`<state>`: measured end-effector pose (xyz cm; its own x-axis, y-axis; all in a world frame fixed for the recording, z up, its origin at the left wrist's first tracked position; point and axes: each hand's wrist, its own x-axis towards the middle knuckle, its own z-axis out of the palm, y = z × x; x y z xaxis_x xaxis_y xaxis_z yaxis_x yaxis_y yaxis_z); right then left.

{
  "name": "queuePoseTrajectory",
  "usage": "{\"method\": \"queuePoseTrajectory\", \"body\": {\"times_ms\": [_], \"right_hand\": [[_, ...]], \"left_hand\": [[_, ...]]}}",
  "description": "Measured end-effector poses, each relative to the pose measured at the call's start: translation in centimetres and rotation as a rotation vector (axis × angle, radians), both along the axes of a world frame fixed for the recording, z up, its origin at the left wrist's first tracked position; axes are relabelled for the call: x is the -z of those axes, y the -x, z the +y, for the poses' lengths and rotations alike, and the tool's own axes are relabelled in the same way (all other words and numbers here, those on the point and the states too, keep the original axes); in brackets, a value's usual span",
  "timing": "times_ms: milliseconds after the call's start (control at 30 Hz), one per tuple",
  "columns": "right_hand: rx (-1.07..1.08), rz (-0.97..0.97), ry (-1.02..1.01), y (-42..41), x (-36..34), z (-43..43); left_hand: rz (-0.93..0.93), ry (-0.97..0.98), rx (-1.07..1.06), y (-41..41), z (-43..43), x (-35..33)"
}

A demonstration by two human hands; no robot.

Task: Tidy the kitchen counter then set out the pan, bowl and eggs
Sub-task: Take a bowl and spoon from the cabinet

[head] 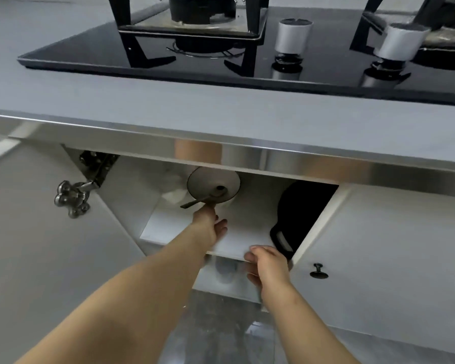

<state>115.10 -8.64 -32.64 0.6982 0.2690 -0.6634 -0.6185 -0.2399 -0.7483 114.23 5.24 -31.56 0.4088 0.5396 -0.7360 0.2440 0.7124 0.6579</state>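
Under the worktop's front edge, towards the back of the white cupboard shelf (247,232), sits the round grey metal pan (213,183). My left hand (208,227) meets its long dark handle (195,203); whether it has closed, I cannot tell. My right hand (267,261) hooks the shelf's front edge. I'd clasp the handle fully, then lift level.

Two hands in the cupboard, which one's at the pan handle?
The left hand, reaching the handle of the pan; the right hand instead grips the front edge of the shelf.
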Motion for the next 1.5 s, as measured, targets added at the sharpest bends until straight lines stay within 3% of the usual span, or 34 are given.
{"method": "queuePoseTrajectory", "body": {"times_ms": [367,567,800,1000,1133,1267,1500], "right_hand": [[0.024,0.02,-0.083,-0.8,2.4,2.0],[0.065,0.019,-0.056,1.5,1.2,1.2],[-0.018,-0.04,0.069,6.2,-6.7,-0.6],[-0.238,-0.032,0.066,10.7,-15.8,-1.9],[-0.301,-0.133,0.08,14.5,-21.4,-2.9],[-0.322,-0.187,0.012,17.3,-25.9,-3.6],[-0.384,-0.119,-0.144,22.0,-31.9,-2.2]], "left_hand": [[-0.197,-0.019,-0.114,-2.6,3.0,4.9],[-0.109,0.05,0.025,2.9,0.7,2.9],[0.047,-0.063,0.114,12.9,-3.9,-5.2],[0.099,-0.151,0.161,19.4,-6.6,-15.4],[0.085,-0.195,0.129,23.4,-7.9,-22.0],[0.063,-0.24,0.128,26.7,-9.1,-26.3],[0.021,-0.292,0.078,32.6,-8.4,-33.3]]}}
